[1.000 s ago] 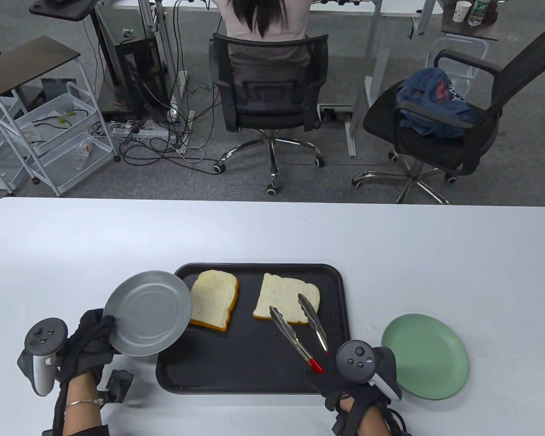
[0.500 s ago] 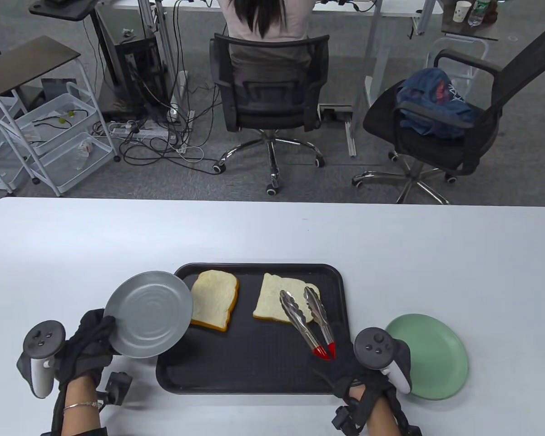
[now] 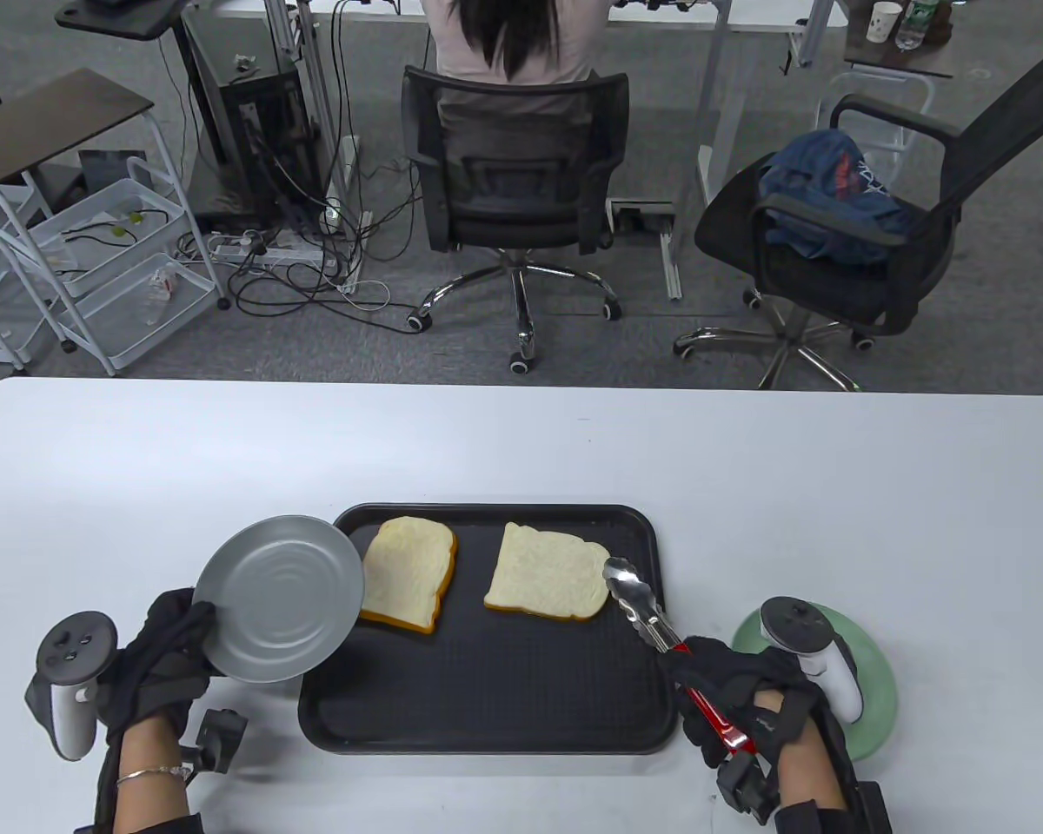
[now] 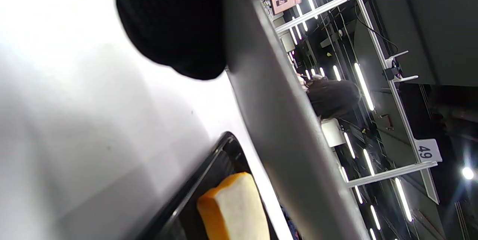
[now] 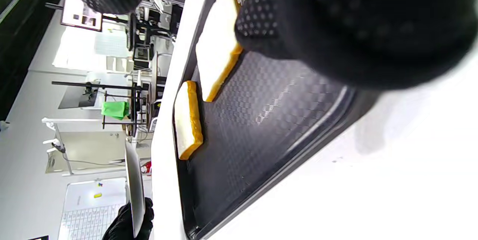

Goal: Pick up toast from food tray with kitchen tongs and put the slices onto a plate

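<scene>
Two toast slices lie on the black food tray (image 3: 487,721): one at the left (image 3: 407,572) and one in the middle (image 3: 546,573). My right hand (image 3: 730,686) grips the red-handled metal tongs (image 3: 652,612) at the tray's right edge, turned on their side. Their tips (image 3: 619,573) sit at the right edge of the middle slice. My left hand (image 3: 161,660) holds a grey plate (image 3: 278,599) tilted above the table, left of the tray, its rim overlapping the tray's left corner. The right wrist view shows both slices (image 5: 216,46) edge-on and the grey plate (image 5: 134,191).
A green plate (image 3: 873,695) lies on the table right of the tray, partly under my right hand's tracker (image 3: 813,651). Beyond the table's far edge stand two office chairs (image 3: 517,174); a person sits in the nearer one. A white cart (image 3: 96,261) stands at the left.
My right hand drew back to the right and rolled the tongs onto their side. Their tips slid off the top of the middle slice to its right edge. The grey plate barely moved.
</scene>
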The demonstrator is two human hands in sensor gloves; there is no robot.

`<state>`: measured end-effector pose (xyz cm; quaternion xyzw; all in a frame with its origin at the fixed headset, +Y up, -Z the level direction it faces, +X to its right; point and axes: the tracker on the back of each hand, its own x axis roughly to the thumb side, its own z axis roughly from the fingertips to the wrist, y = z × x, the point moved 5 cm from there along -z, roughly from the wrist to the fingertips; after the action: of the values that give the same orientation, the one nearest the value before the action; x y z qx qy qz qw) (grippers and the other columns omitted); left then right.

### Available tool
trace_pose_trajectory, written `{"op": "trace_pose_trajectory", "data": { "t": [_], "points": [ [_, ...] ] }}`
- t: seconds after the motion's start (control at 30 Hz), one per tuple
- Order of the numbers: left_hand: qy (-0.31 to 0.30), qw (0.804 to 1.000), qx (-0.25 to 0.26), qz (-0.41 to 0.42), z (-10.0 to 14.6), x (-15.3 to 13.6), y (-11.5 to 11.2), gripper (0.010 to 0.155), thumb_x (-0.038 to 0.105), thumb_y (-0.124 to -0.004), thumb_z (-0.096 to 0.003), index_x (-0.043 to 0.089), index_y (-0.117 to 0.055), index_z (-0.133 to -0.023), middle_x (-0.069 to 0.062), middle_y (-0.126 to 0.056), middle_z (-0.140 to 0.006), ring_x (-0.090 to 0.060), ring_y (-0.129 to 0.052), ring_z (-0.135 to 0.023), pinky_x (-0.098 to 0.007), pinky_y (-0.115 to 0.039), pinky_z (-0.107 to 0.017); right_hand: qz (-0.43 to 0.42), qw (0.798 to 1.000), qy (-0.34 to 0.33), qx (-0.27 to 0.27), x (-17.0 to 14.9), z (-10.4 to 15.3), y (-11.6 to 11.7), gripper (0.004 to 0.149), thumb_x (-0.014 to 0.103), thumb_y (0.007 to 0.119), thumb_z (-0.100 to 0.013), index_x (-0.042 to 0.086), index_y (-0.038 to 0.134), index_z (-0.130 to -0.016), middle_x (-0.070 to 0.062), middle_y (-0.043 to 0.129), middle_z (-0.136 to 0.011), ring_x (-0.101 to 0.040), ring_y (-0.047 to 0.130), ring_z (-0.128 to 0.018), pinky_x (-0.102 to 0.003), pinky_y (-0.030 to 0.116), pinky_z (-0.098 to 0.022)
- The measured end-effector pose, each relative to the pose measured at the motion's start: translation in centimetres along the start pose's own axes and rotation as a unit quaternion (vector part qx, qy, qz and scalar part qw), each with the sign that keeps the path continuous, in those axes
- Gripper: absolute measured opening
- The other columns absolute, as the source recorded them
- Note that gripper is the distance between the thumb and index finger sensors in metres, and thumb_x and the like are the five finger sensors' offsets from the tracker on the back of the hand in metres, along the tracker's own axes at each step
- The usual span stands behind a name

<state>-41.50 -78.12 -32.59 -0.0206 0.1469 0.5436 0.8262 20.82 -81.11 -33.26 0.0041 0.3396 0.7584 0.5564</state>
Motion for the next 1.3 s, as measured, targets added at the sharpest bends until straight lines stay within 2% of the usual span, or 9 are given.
{"op": "trace_pose_trajectory", "data": {
  "t": [0.4, 0.73, 0.93, 1.3],
  "points": [
    [-0.001, 1.0, -0.003, 0.006, -0.1, 0.0, 0.1, 0.05, 0.026, -0.063, -0.0701, 0.0, -0.053, -0.112, -0.018, -0.09, -0.084, -0.022, -0.106, -0.052, -0.022, -0.098, -0.037, -0.036, 0.998, 0.027, 0.036, -1.5, -2.7, 0.8, 0.089, 0.054, 0.069, -0.048, -0.015, 0.036, -0.093, -0.041, 0.074, -0.062, -0.03, 0.094, -0.024, -0.034, 0.092, -0.003],
    [0.0, 1.0, -0.017, 0.001, -0.2, 0.1, -0.4, 0.05, 0.026, -0.063, -0.0701, 0.0, -0.053, -0.112, -0.018, -0.09, -0.084, -0.022, -0.106, -0.052, -0.022, -0.098, -0.037, 0.006, 0.996, 0.078, 0.042, -0.7, -5.0, 2.1, 0.084, 0.056, 0.07, -0.047, -0.013, 0.05, -0.09, -0.039, 0.083, -0.055, -0.031, 0.096, -0.017, -0.035, 0.093, 0.001],
    [-0.001, 0.999, -0.033, -0.009, -0.3, 0.3, -1.2, 0.05, 0.026, -0.063, -0.0702, 0.0, -0.053, -0.112, -0.018, -0.09, -0.084, -0.022, -0.106, -0.052, -0.022, -0.098, -0.037, 0.008, 0.995, 0.092, 0.045, -1.2, -6.2, 3.2, 0.079, 0.055, 0.071, -0.047, -0.012, 0.057, -0.087, -0.035, 0.09, -0.049, -0.031, 0.1, -0.012, -0.036, 0.094, 0.002],
    [-0.005, 0.998, -0.059, -0.023, -0.4, 0.8, -2.6, 0.05, 0.026, -0.063, -0.0705, 0.001, -0.052, -0.112, -0.017, -0.09, -0.085, -0.022, -0.106, -0.053, -0.022, -0.098, -0.038, 0.011, 0.997, 0.065, 0.041, -1.3, -6.1, 3.4, 0.071, 0.049, 0.073, -0.047, -0.011, 0.063, -0.084, -0.029, 0.095, -0.047, -0.03, 0.102, -0.013, -0.037, 0.096, 0.001]
  ]
}}
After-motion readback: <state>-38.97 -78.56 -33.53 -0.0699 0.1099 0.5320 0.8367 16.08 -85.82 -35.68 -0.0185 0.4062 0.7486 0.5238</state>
